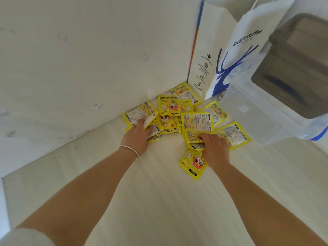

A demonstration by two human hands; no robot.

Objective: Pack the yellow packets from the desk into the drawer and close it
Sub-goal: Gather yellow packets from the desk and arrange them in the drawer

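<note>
Several yellow packets [177, 112] with cartoon prints lie heaped on the pale desk [159, 201], against the wall corner. My left hand [137, 135] rests on the heap's left side, its fingers closed around a few packets [150, 121]. On the right side, my right hand [215, 148] grips a bunch of packets [194, 139]. One packet [192, 164] lies alone just below that hand. No drawer is in view.
A white and blue paper bag [230, 50] stands in the corner behind the heap. A translucent plastic box [262, 112] sits to the right, with a grey lidded container [298, 68] above it. The wall [71, 68] borders the desk on the left.
</note>
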